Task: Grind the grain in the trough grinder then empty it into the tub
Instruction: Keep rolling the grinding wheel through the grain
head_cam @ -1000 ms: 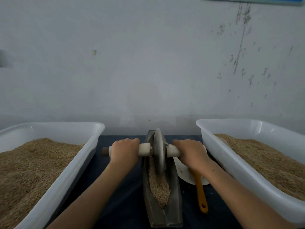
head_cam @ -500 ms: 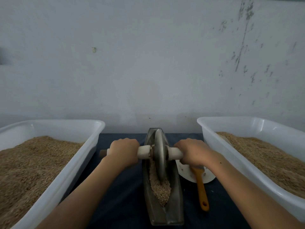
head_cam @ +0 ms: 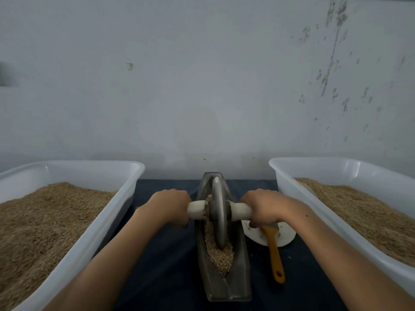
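Left hand [head_cam: 167, 207] and right hand [head_cam: 265, 208] clench axle handles [head_cam: 239, 211] of grinding wheel [head_cam: 218, 217] — wheel has rolled slightly nearer along trough [head_cam: 241, 265] since a second ago. Grain [head_cam: 221, 258] in trough looks coarse — grinding unfinished, tubs [head_cam: 125, 194] either side wait.

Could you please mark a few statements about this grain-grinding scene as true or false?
1. Both hands grip the pale wooden axle of the grey metal grinding wheel: left hand, right hand. True.
2. The dark metal trough is empty. False: brown grain lies in it.
3. An orange-handled brush lies right of the trough, partly on a white plate. True.
4. Only one white plastic tub holds grain. False: the left tub and the right tub both do.
5. The wheel lies flat on the dark cloth. False: it stands upright in the trough.
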Motion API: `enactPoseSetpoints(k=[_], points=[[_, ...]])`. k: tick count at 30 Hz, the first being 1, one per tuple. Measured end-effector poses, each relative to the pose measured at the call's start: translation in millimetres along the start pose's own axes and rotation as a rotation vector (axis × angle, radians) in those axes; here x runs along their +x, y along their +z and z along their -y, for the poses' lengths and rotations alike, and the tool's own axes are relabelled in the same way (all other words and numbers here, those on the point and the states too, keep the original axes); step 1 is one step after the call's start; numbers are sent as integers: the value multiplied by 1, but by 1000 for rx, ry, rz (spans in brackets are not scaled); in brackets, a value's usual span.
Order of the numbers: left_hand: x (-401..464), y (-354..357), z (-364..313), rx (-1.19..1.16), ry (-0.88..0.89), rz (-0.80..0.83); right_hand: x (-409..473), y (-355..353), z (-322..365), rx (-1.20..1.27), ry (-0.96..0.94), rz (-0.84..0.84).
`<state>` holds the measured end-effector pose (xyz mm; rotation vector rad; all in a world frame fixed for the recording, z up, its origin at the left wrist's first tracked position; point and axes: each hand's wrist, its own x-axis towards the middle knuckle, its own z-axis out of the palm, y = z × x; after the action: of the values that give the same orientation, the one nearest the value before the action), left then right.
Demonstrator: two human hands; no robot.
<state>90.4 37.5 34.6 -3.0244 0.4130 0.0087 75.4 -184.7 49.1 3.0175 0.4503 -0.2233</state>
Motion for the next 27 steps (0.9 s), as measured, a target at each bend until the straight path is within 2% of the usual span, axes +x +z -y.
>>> enactPoseSetpoints(k=[4,9,11,14,19,21,24,27], points=[[2,3,-1,20,-34,-80,3,4,0,-27,16,-91],[5,15,-3,-41,-84,-344,10,21,3,-74,35,-471],[5,19,-3,-54,-97,-390,12,25,4,-95,24,-565],[5,17,-2,-18,-68,-336,11,21,4,-94,20,-497],[2,1,-1,23,-13,-72,4,4,-3,-4,6,-64],[1,-2,0,10,-7,-1,2,2,-3,45,9,34],[0,-1,-3,28,-30,-32,3,2,-3,32,7,22],[1,4,-6,37,-61,-157,6,8,-2,-19,11,-147]])
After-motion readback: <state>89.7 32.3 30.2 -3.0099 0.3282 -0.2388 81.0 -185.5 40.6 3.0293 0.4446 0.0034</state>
